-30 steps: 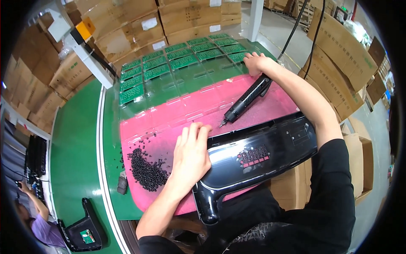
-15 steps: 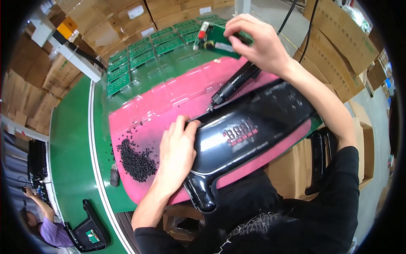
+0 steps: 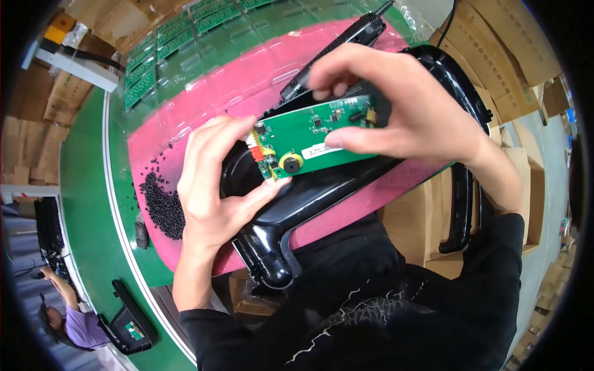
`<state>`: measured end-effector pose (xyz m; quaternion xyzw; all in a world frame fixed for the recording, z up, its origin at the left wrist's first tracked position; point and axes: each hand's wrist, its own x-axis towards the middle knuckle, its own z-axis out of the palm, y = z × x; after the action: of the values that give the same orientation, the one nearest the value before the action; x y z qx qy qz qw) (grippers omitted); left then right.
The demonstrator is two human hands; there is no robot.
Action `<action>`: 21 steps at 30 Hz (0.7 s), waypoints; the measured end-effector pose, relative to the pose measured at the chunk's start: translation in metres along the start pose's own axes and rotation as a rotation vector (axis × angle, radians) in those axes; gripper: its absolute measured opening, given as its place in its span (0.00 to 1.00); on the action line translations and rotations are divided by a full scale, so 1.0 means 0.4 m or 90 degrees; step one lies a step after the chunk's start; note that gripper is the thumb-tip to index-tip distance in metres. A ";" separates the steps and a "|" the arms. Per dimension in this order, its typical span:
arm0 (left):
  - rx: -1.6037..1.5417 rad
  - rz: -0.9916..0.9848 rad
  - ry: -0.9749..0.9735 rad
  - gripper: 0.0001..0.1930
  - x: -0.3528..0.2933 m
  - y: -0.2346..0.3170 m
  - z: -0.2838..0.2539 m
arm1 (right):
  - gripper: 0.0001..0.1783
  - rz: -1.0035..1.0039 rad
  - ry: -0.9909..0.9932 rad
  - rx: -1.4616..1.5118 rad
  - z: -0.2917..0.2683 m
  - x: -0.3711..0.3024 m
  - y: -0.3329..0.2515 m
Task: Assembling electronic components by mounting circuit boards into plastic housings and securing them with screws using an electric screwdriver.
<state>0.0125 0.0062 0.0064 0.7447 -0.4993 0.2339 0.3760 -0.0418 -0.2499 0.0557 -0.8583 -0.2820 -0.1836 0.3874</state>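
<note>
A left hand (image 3: 213,176) clasps the left end of a green circuit board (image 3: 315,133), fingers at its upper edge, thumb at its lower, above a glossy black housing (image 3: 309,201). The right hand (image 3: 396,114) lays its thumb on the board's face; its fingers arch blurred past the upper edge, and whether they close on it cannot be told. Beyond the grip, a clear compartmented tray (image 3: 247,68) holds more green panels (image 3: 139,83) at its far side. Below the right forearm, an open carton (image 3: 402,210) contains black curved parts (image 3: 459,210). Far left of the grip, beside a purple-sleeved person (image 3: 86,324), another black shell (image 3: 146,320) cradles a small green board (image 3: 133,331).
</note>
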 end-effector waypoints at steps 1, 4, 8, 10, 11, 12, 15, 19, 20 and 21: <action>-0.009 -0.017 -0.008 0.37 -0.003 -0.001 0.001 | 0.13 0.012 -0.008 -0.046 -0.010 -0.008 0.009; -0.053 -0.047 -0.048 0.38 -0.001 0.006 0.008 | 0.11 0.039 -0.018 -0.137 -0.032 -0.047 0.013; -0.165 -0.129 -0.165 0.37 -0.005 0.024 0.023 | 0.06 0.173 -0.054 -0.023 -0.030 -0.097 0.013; -0.179 -0.155 -0.248 0.35 -0.003 0.026 0.018 | 0.04 0.292 -0.078 0.156 -0.023 -0.126 0.026; -0.174 -0.167 -0.270 0.35 -0.005 0.027 0.021 | 0.03 0.336 -0.108 0.166 -0.030 -0.137 0.024; -0.168 -0.180 -0.293 0.34 -0.009 0.028 0.023 | 0.04 0.285 -0.101 0.121 -0.025 -0.157 0.039; -0.128 -0.172 -0.308 0.34 -0.001 0.023 0.028 | 0.05 0.313 -0.120 0.155 -0.027 -0.176 0.055; -0.107 -0.126 -0.316 0.34 0.002 0.016 0.039 | 0.07 0.317 -0.141 0.157 -0.013 -0.177 0.064; -0.116 -0.108 -0.322 0.33 0.002 0.015 0.041 | 0.08 0.299 -0.153 0.136 -0.010 -0.177 0.066; -0.116 -0.115 -0.332 0.36 0.004 0.016 0.041 | 0.08 0.257 -0.135 0.130 -0.005 -0.173 0.066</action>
<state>0.0069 -0.0093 -0.0004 0.7845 -0.5297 -0.0456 0.3193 -0.0790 -0.2894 0.0052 -0.8681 -0.1612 0.0177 0.4692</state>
